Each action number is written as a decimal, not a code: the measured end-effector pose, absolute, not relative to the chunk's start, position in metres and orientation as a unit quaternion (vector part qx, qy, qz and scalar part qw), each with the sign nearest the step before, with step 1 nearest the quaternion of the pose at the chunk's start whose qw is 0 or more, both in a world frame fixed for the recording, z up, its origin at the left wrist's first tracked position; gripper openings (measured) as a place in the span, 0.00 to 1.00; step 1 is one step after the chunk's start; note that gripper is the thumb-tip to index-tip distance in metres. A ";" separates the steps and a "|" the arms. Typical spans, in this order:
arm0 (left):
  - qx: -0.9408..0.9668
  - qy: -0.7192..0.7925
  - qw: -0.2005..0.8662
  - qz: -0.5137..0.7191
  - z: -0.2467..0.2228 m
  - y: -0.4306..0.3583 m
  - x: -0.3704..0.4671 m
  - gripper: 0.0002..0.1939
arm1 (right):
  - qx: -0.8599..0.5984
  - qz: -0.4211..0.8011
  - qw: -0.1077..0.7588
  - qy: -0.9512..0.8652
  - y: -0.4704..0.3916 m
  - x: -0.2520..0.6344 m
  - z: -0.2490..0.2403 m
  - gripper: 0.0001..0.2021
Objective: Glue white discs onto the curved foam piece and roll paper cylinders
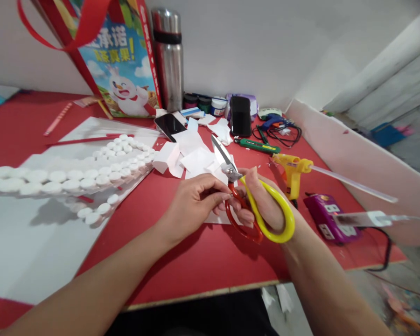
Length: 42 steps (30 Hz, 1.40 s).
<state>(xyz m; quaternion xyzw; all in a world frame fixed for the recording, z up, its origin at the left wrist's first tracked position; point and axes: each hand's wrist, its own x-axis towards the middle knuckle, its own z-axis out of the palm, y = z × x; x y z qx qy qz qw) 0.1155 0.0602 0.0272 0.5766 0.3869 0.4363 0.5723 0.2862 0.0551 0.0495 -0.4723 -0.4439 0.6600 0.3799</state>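
Observation:
A pair of scissors point(231, 172) with one yellow and one red handle is in my right hand point(266, 198). The thumb passes through the yellow loop, and the blades point up and away. My left hand point(199, 198) is pinched close beside the red handle, its fingertips meeting those of my right hand. What sits between the fingertips is too small to make out. White paper pieces point(198, 158) lie just beyond both hands on the red table point(203, 266).
Left, a structure of white discs point(80, 179) rests on white sheets. Behind stand a gift bag point(126, 70), a steel flask point(168, 60) and phones point(240, 116). At right are a yellow glue gun point(292, 170), a green cutter point(257, 145) and a purple box point(331, 219).

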 end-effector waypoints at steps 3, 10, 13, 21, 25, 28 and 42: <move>0.562 0.403 0.598 0.404 0.027 0.063 0.114 0.04 | -0.472 0.663 0.374 -0.445 0.056 0.287 0.050 0.25; 0.581 0.386 0.626 0.350 0.026 0.067 0.113 0.05 | -0.485 0.652 0.367 -0.453 0.051 0.286 0.049 0.25; 0.498 0.366 0.695 0.368 0.022 0.067 0.114 0.07 | -0.487 0.646 0.375 -0.453 0.052 0.286 0.051 0.26; 0.295 0.303 0.805 0.417 0.020 0.073 0.111 0.10 | -0.697 0.285 0.279 -0.596 0.077 0.312 0.044 0.34; 0.280 0.308 0.801 0.431 0.018 0.075 0.110 0.06 | -0.758 0.077 0.093 -0.641 0.087 0.309 0.041 0.25; 0.298 0.304 0.796 0.432 0.016 0.076 0.110 0.08 | -0.761 0.030 0.003 -0.648 0.086 0.300 0.042 0.19; 0.236 0.304 0.811 0.441 0.023 0.078 0.107 0.18 | -0.528 0.037 0.298 -0.795 0.040 0.280 0.071 0.13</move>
